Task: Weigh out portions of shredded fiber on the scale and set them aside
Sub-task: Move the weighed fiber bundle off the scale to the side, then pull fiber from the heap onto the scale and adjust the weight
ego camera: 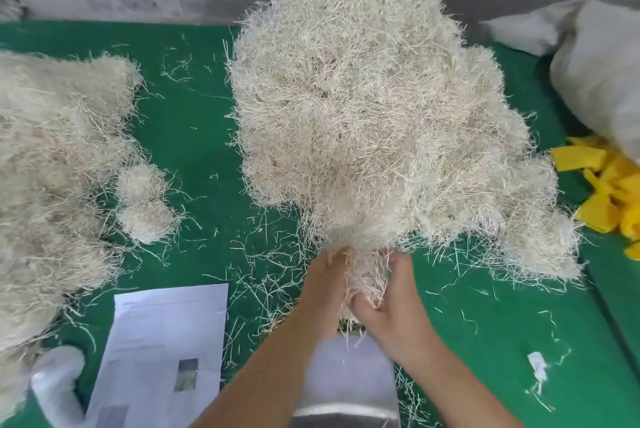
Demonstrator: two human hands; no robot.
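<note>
Green-covered counter (194,137), head view. Large heap of shredded fiber (374,109) at centre; second heap (52,168) at left, two small fiber balls (143,202) beside it. Left hand (325,285) and right hand (388,303), close together, pinch a fiber tuft (363,275) over the steel scale pan (346,375). Printed sheet (162,341) near left; yellow strips (609,192) right.

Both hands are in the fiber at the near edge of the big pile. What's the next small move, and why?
Probably pull the tuft free and lower it onto the scale. Left hand and right hand already grip it at the big pile, just above the bare metal platform.
</note>
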